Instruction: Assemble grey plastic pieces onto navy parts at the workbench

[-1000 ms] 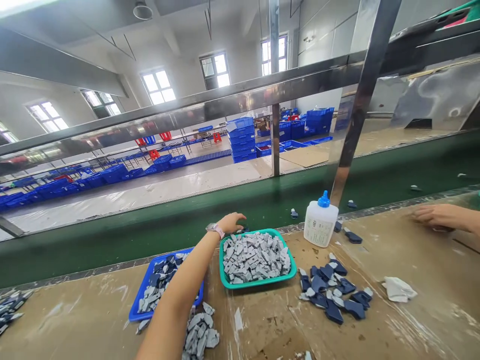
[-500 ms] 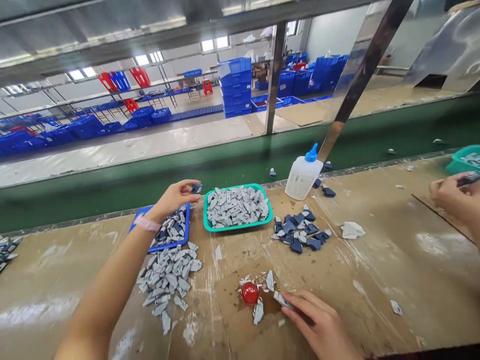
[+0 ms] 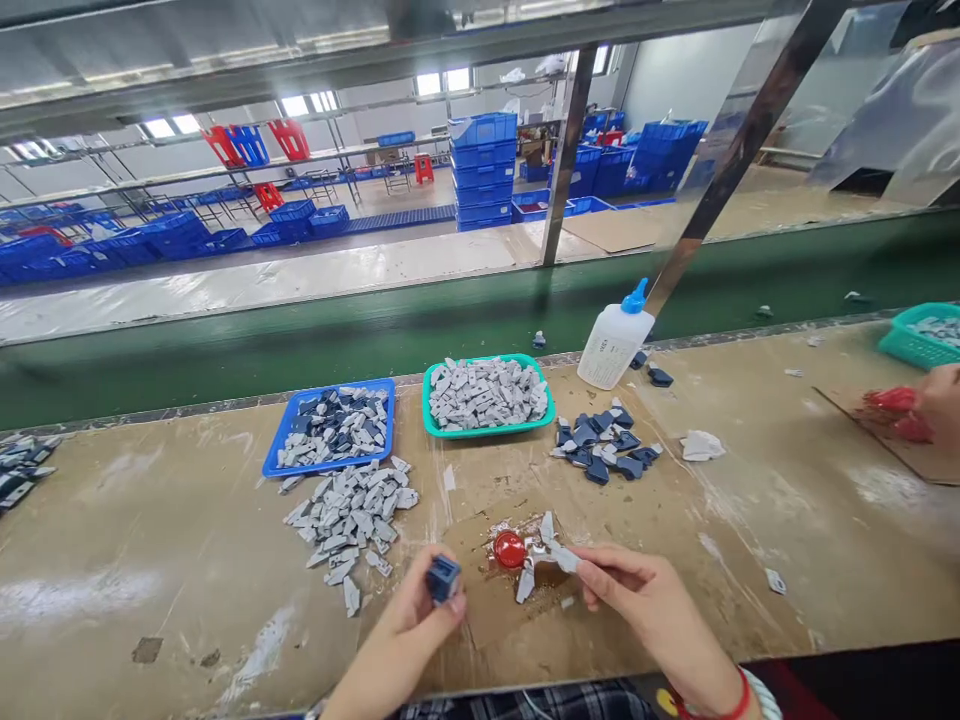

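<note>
My left hand (image 3: 405, 635) is closed on a small dark blue plastic part (image 3: 442, 578), held above the table near its front edge. My right hand (image 3: 649, 610) pinches a thin grey piece (image 3: 564, 556) beside a small red cap (image 3: 510, 549) that sits on a brown cardboard patch (image 3: 487, 600). A few more grey pieces lie around the cap. A loose pile of grey pieces (image 3: 351, 510) lies left of the cardboard, just beyond my left hand.
A blue tray (image 3: 281, 453) of mixed parts and a teal tray (image 3: 431, 420) of grey pieces stand further back. Dark blue parts (image 3: 604, 445), a white glue bottle (image 3: 615, 340) and a white rag (image 3: 701, 446) lie right. Another person's hand (image 3: 937, 400) works at the far right. A green conveyor belt (image 3: 225, 350) runs behind.
My left hand has come back from the far edge of the table, carrying the dark blue part to the front. My right hand has lifted a grey piece beside the red cap.
</note>
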A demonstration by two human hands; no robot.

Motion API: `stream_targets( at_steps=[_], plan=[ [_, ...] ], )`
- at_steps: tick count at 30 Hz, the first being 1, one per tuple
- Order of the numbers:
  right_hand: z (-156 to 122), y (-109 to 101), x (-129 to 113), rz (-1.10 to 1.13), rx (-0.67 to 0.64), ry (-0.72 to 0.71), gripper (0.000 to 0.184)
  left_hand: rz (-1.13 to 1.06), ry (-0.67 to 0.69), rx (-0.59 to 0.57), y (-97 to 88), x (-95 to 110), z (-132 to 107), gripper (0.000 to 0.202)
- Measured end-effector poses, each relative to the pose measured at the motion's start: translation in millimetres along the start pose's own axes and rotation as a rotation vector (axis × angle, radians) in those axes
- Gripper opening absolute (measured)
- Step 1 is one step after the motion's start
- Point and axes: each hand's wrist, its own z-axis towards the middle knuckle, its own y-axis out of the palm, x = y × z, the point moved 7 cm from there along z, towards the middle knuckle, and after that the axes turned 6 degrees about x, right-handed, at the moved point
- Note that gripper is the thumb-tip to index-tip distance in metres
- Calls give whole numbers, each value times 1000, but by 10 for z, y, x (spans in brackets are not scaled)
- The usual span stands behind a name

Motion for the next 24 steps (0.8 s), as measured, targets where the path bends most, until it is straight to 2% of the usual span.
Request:
stream_targets(
  at_steps=[2,4,7,10,12,16,18,21,24],
  plan=[
    [21,72,-107,141,-7,43,33,-16,44,-52,219,80,62,31],
    [24,154,-319,181,-9,-20,24,4,102,-72,363,197,109,34],
    [-18,251,-756,90,28,-277,11,72,170,-66,471,342,136,35],
    [-102,348,-1123,-59,50,-554,20,152,240,-19,498,455,118,41],
    [-130,395,-1236,-126,40,-648,24,169,274,28,480,504,100,49],
    [-71,295,-1208,-148,122,-608,22,48,183,97,364,391,143,48],
    [-24,210,-1145,-125,170,-555,20,-88,116,63,330,267,197,42],
    [28,161,-1055,-93,181,-500,17,-310,79,-52,357,152,255,36],
    [29,217,-978,-91,154,-462,16,-321,78,-19,357,115,255,36]
  ],
)
